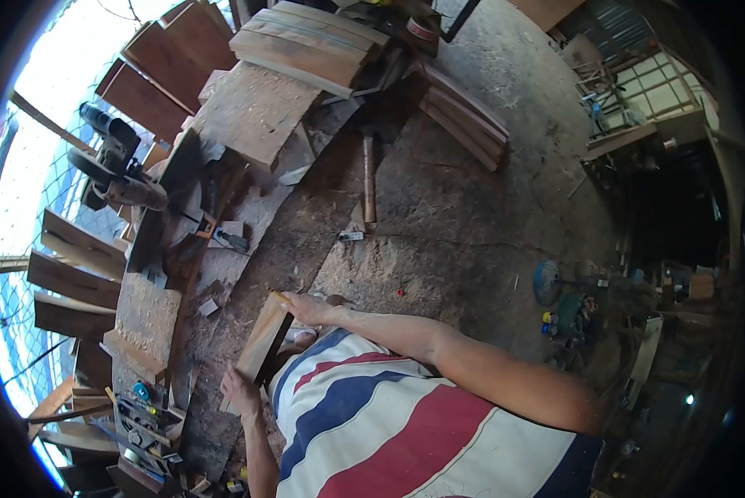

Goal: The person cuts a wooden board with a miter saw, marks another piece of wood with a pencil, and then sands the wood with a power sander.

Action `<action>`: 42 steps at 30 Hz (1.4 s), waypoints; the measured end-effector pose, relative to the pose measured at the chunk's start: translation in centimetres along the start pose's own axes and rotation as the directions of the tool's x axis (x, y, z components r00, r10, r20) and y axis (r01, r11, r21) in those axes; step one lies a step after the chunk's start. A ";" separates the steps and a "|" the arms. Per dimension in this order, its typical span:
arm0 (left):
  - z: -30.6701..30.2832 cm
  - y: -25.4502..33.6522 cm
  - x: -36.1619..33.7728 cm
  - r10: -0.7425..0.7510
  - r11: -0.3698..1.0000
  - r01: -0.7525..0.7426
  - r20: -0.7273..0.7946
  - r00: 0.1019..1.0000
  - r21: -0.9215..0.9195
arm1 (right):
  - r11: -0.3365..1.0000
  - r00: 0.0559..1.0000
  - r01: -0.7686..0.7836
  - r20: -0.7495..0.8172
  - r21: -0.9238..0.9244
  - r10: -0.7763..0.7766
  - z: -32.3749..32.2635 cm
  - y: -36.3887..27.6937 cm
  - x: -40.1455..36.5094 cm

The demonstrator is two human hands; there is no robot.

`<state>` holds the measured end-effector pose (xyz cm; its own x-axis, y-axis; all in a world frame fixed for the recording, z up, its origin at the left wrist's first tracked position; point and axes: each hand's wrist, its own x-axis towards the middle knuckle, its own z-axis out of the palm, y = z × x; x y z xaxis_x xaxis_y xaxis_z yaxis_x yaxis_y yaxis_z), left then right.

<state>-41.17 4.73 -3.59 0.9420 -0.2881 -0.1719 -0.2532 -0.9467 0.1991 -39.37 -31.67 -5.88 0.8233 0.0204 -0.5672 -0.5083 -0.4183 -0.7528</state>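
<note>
Striped shirt [389, 407] nearest lens; beyond it, our wooden board [265, 332] spans betw. both hands, w/ hammer [369, 187] well apart. R hand [308, 310] pinches the board's far end; L hand [240, 392] closes on its near part, exact finger spread unclear. For steady handling, we'd best support both ends evenly, w/ light, balanced pressure.

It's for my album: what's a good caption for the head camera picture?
Left hand and right hand hold a wooden board near scattered shavings.
</note>
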 end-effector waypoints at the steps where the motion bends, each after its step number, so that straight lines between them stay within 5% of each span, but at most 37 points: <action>1: -0.4 0.2 0.2 0.021 1.000 -0.021 0.031 0.999 -0.006 | 1.000 1.000 -0.008 -0.013 -0.015 0.007 0.9 0.9 0.7; 14: 0.8 -3.7 0.2 0.138 0.989 -0.134 0.051 0.989 -0.070 | 0.996 0.992 0.082 -0.102 0.039 -0.078 1.1 1.0 0.7; 19: 1.9 -3.9 0.0 0.183 0.973 -0.189 -0.057 0.981 -0.133 | 0.987 0.990 0.054 -0.124 -0.148 -0.073 0.1 0.1 -0.3; 20: 1.2 -3.2 -0.3 0.161 0.971 -0.173 -0.082 0.984 -0.163 | 0.930 0.983 0.068 -0.134 -0.362 -0.124 0.3 2.0 0.5; 21: 1.2 -3.1 -0.3 0.139 0.974 -0.155 -0.108 0.984 -0.164 | 0.948 0.970 -0.002 -0.233 -0.317 -0.076 -0.1 0.0 -0.7; 22: 1.4 -3.1 -0.4 0.088 0.981 -0.099 -0.071 0.994 -0.169 | 0.924 0.961 0.033 -0.243 -0.380 -0.135 -0.4 0.9 0.1; 23: 1.6 -3.2 -0.3 0.065 0.981 -0.076 -0.062 0.996 -0.179 | 0.868 0.880 0.318 -0.222 -0.381 -0.420 -1.0 -1.0 -1.1; 24: 2.3 -3.2 -0.1 0.044 0.981 -0.062 -0.103 0.994 -0.182 | 0.913 0.908 0.261 -0.242 -0.314 -0.343 -1.4 -2.1 -1.3; 25: 2.6 -3.1 0.0 0.027 0.993 -0.037 -0.088 0.996 -0.113 | 0.998 0.981 -0.057 -0.185 0.041 0.064 -1.4 -4.7 -2.4; 28: 2.9 -2.7 -0.2 -0.002 1.000 0.000 -0.104 0.995 -0.024 | 0.867 0.914 0.234 -0.204 -0.440 -0.351 0.3 -6.5 -1.9; 29: 3.1 -2.4 -0.3 -0.013 1.000 0.011 -0.120 0.993 -0.011 | 0.852 0.903 0.267 -0.193 -0.450 -0.385 1.5 -8.6 -1.9; 32: 3.8 -2.1 -0.3 -0.054 0.997 0.043 -0.176 0.983 -0.064 | 0.964 0.987 0.154 0.073 -0.218 -0.141 6.8 -17.4 -2.1; 34: 4.0 -1.8 -0.2 -0.073 0.997 0.065 -0.170 0.983 -0.051 | 0.950 0.953 0.263 0.199 -0.165 -0.229 11.7 -21.5 -1.7; 36: 3.0 -1.7 -0.2 -0.101 0.993 0.097 -0.076 0.992 -0.063 | 0.879 0.830 0.457 0.420 -0.134 -0.367 16.4 -22.9 0.9; 39: 4.4 -1.5 -0.7 -0.068 0.987 0.092 -0.171 0.983 0.132 | 0.810 0.674 0.570 0.641 -0.136 -0.367 24.3 -25.5 3.2; 42: 4.3 -1.6 -0.6 -0.159 0.979 0.090 -0.402 0.902 -0.185 | 0.711 0.507 0.672 0.828 -0.207 -0.238 30.5 -25.9 5.2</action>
<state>-42.25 5.80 -7.98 0.9782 -0.0515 0.2013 -0.1224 -0.9257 0.3579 -29.60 7.02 0.48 0.3294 0.8622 -0.3850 0.2445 -0.4717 -0.8472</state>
